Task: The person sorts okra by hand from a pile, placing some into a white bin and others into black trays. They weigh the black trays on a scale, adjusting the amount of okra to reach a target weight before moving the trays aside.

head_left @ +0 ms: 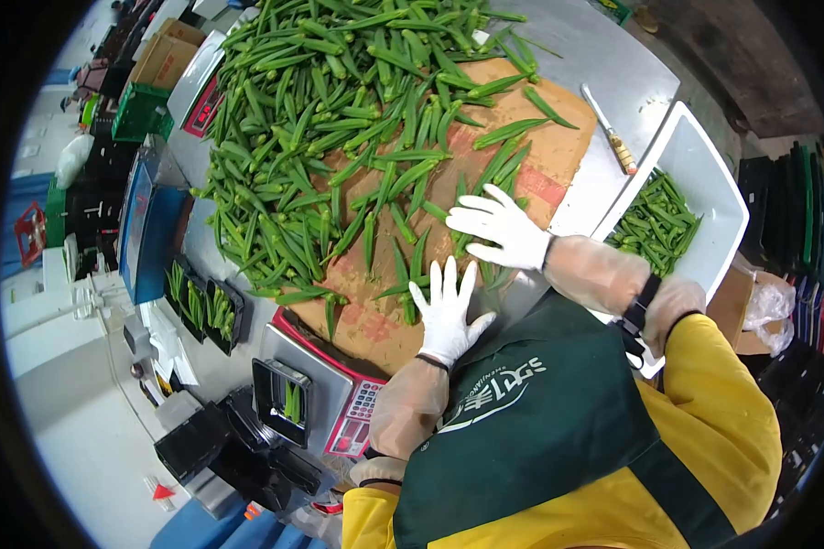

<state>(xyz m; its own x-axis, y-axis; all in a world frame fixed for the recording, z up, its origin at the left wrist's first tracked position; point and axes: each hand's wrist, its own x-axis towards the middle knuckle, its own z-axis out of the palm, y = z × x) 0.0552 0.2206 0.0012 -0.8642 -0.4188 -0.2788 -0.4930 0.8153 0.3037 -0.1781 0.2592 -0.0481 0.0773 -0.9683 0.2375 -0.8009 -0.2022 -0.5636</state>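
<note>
My left hand [450, 317], in a white glove, is open with fingers spread at the near edge of a cardboard sheet [375, 334]. A few okra pods [410, 306] lie just beyond its fingertips. My right hand [504, 231], gloved the same way, is also open, its fingers stretched left over loose okra. Whether either palm presses on pods underneath is hidden. A large okra heap [311, 119] covers the far and left part of the cardboard. On a red-edged scale [325, 371] to the left sits a black tray [264, 403] holding a few pods.
To the right, a white bin [725, 206] contains okra. A knife [619, 146] with a wooden handle rests on the metal table [650, 78]. More filled black trays [220, 316] stand at left near a blue box [146, 220]. Another scale with a red display [203, 108] is beyond.
</note>
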